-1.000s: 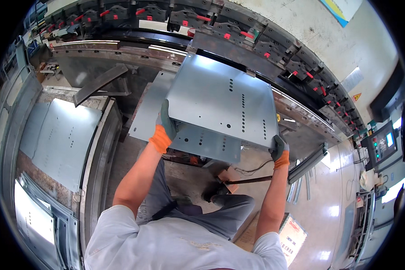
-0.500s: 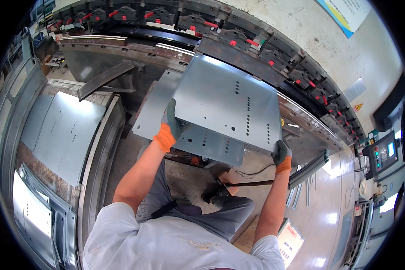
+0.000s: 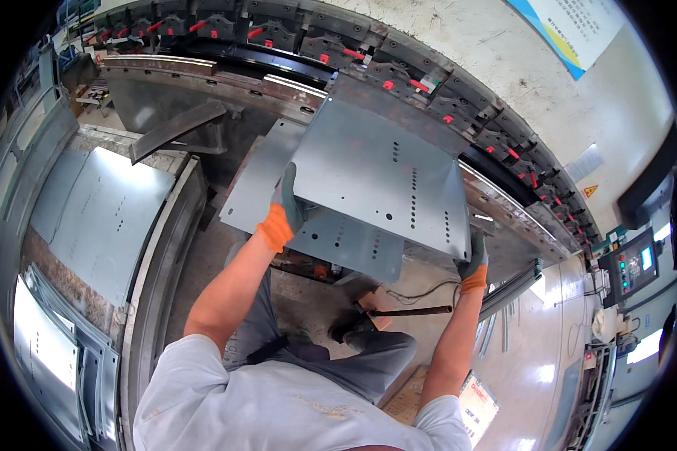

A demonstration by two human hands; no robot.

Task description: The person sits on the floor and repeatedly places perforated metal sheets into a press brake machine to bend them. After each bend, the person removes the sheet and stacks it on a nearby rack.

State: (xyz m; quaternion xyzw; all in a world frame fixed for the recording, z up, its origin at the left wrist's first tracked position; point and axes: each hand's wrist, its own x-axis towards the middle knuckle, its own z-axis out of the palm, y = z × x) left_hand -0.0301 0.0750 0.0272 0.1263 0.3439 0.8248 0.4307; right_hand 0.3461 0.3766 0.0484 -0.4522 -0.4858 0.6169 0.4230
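A grey sheet-metal panel [image 3: 353, 169] with rows of round holes lies in front of the press brake [image 3: 278, 34], its far edge at the machine's tooling. My left hand [image 3: 286, 203], in a grey glove with an orange cuff, is closed on the panel's near left corner. At the near right corner my right hand [image 3: 474, 259], gloved alike, grips the edge; part of its fingers is hidden. Below the panel lies another flat punched sheet [image 3: 256, 184], sticking out to the left and toward me.
More punched sheets [image 3: 113, 218] rest on a bench at my left, with a stack of panels [image 3: 49, 338] nearer. An angled metal support arm [image 3: 177, 131] juts from the machine. A control panel [image 3: 632, 267] stands at right. A cardboard box [image 3: 478, 402] sits on the floor.
The panel's bright sheen has dulled, and its tilt looks slightly different. Both hands keep their hold on its near corners. The whole view has shifted a little.
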